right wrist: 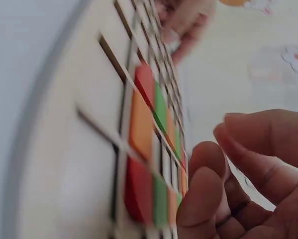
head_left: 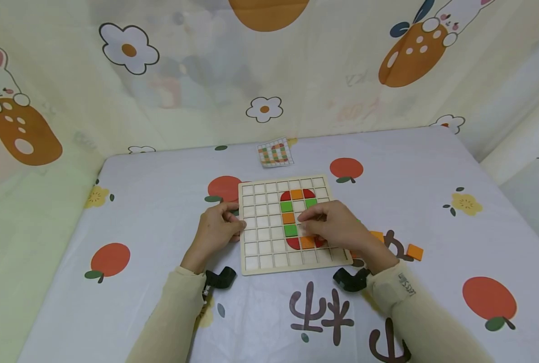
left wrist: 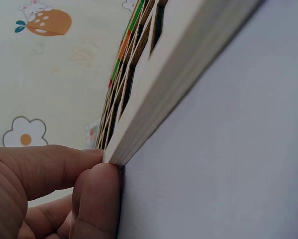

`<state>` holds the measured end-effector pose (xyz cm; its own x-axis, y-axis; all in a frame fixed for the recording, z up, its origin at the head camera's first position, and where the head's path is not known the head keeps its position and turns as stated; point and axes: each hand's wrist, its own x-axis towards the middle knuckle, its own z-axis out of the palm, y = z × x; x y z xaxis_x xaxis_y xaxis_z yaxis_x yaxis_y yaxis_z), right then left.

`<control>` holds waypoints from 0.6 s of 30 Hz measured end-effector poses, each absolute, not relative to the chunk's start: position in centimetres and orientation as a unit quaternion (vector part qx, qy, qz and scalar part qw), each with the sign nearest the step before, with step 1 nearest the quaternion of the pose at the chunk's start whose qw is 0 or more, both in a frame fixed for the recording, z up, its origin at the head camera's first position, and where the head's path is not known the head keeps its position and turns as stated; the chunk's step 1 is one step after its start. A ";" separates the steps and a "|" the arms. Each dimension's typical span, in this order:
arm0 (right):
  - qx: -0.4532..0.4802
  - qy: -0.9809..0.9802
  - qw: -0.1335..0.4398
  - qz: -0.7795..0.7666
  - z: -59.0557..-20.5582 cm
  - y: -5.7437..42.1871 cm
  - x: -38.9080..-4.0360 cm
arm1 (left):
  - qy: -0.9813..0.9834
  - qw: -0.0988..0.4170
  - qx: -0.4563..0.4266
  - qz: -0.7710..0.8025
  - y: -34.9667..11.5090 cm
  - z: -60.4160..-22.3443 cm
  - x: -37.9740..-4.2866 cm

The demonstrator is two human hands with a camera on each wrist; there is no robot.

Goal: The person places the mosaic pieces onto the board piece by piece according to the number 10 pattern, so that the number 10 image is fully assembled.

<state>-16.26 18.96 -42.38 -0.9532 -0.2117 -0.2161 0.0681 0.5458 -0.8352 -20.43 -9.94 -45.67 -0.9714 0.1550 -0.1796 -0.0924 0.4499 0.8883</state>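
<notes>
A wooden grid board [head_left: 262, 262] lies on the table, holding red, green and orange tiles, including an orange tile [head_left: 288, 218] and a green tile [head_left: 290, 230]. The left hand [head_left: 217, 227] holds the board's left edge between thumb and fingers; the left wrist view shows the fingertips at the board's rim [left wrist: 153, 109]. Over the tiled right part of the board is the right hand [head_left: 337, 227], fingers loosely bent. In the right wrist view its fingertips [right wrist: 201, 194] are close to the tiles, with no tile visible between them. The hand hides some cells behind it.
Behind the board lies a small card [head_left: 275, 156] printed with a coloured grid pattern. Loose orange tiles lie right of the board, one tile [head_left: 414, 252] apart and another [head_left: 377, 236] partly behind the right forearm. A patterned cloth [head_left: 138, 212] covers the table.
</notes>
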 end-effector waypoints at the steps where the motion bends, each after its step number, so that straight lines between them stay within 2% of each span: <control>1: -0.033 0.867 0.141 -0.477 -42.1 19.5 -16.2 | 0.844 0.119 0.018 0.523 -9.9 -45.7 -20.5; 9: 0.053 0.879 0.115 -0.460 -41.4 25.6 -15.3 | 0.847 0.126 0.008 0.516 -9.8 -45.4 -20.3; 18: 0.088 0.889 0.145 -0.426 -42.0 29.8 -12.9 | 0.850 0.125 0.013 0.512 -9.7 -45.4 -20.3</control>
